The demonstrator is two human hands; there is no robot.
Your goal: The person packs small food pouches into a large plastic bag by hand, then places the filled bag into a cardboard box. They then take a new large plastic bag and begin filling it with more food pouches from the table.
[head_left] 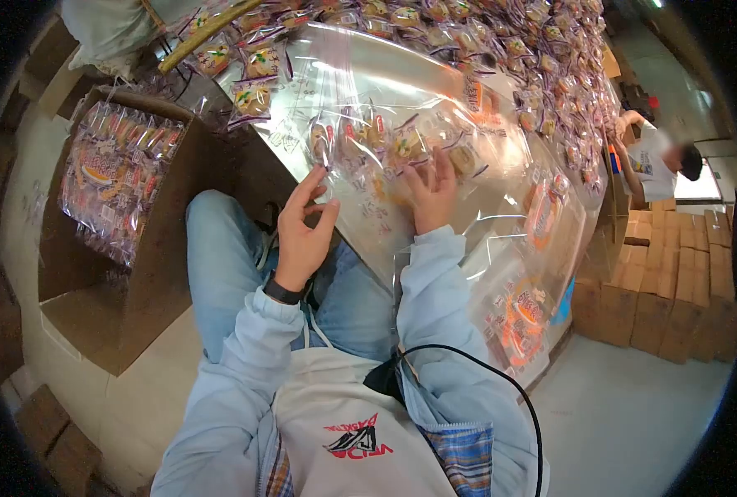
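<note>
My left hand (304,236), a dark band at its wrist, is open, with thumb and forefinger apart. Its fingertips reach the lower end of a small wrapped snack packet (323,142) with a red mark. My right hand (431,192) is open too, fingers spread and pointing away from me, over the near edge of another wrapped snack packet (408,145) in the same row. Just right of its fingers lies one more snack packet (464,161). Clear plastic film overlaps the row on the shiny table (360,219).
Clear printed bags (521,319) lie along the table's right side. A heap of wrapped snacks (550,74) covers its far side. On my left stands an open carton (161,240) holding filled bags (115,178). Another person (654,157) is near stacked cartons (662,277) at right.
</note>
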